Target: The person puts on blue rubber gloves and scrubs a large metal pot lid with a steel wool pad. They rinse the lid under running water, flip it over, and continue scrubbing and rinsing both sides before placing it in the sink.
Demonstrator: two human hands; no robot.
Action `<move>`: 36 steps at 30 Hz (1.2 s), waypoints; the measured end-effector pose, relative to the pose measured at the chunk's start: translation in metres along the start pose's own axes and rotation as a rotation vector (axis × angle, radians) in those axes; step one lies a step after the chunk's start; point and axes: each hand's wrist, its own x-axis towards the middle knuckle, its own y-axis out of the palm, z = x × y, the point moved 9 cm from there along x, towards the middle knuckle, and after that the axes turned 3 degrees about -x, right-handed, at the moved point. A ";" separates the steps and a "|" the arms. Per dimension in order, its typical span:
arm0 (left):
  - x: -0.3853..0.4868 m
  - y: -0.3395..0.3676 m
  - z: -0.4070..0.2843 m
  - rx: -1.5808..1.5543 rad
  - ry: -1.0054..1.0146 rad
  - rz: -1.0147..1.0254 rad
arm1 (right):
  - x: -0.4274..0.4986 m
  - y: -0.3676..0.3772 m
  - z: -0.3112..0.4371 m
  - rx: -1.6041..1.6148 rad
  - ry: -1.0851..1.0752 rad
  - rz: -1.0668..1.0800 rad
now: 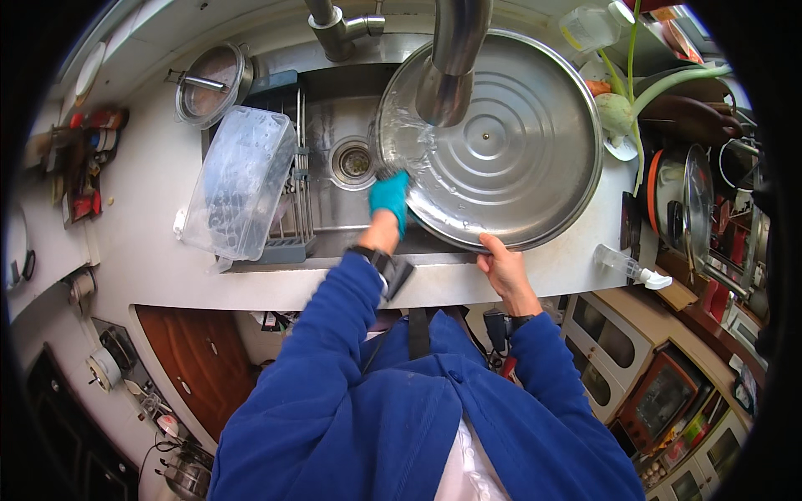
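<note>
A large round stainless-steel lid (pixel 532 156) with concentric rings lies tilted over the right part of the steel sink (pixel 326 213). My right hand (pixel 501 266) grips its near rim, thumb on top. At the lid's left edge is my left hand (pixel 390 200), wrapped in a teal cloth or glove, with something dark and blurred, perhaps a scrubber, at its fingertips; whether the fingers close on it is unclear. Water runs over the lid's left side below a thick steel spout (pixel 448 87). The drain (pixel 353 164) shows left of the lid.
A clear plastic bin (pixel 238 181) leans on a dish rack (pixel 304 188) at the sink's left. Behind it stands a lidded pot (pixel 210 81). Right of the lid are a pale green vegetable (pixel 614 114) and a clear spray bottle (pixel 620 262). The counter edge (pixel 282 297) runs before me.
</note>
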 end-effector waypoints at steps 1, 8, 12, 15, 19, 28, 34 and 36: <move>0.020 0.003 -0.015 -0.221 0.083 0.103 | -0.004 -0.005 0.000 -0.015 0.007 -0.009; 0.006 0.026 -0.007 -0.084 -0.072 0.153 | -0.007 -0.018 -0.010 0.123 0.008 -0.195; -0.057 0.041 0.030 -0.160 -0.103 0.121 | 0.002 0.004 -0.007 0.199 -0.079 -0.059; -0.014 0.031 0.015 -0.228 -0.116 0.096 | -0.002 -0.008 -0.007 0.115 -0.010 -0.080; 0.067 0.020 -0.053 0.119 0.241 0.226 | -0.021 -0.022 -0.004 0.030 0.060 -0.003; -0.045 0.028 0.020 -0.116 -0.143 0.101 | -0.011 -0.007 -0.002 0.058 -0.027 -0.105; 0.037 0.003 -0.048 0.095 0.285 0.211 | -0.029 -0.037 0.003 -0.127 0.117 -0.009; 0.050 -0.006 -0.035 0.221 0.235 0.186 | -0.027 -0.033 0.003 -0.048 0.054 0.033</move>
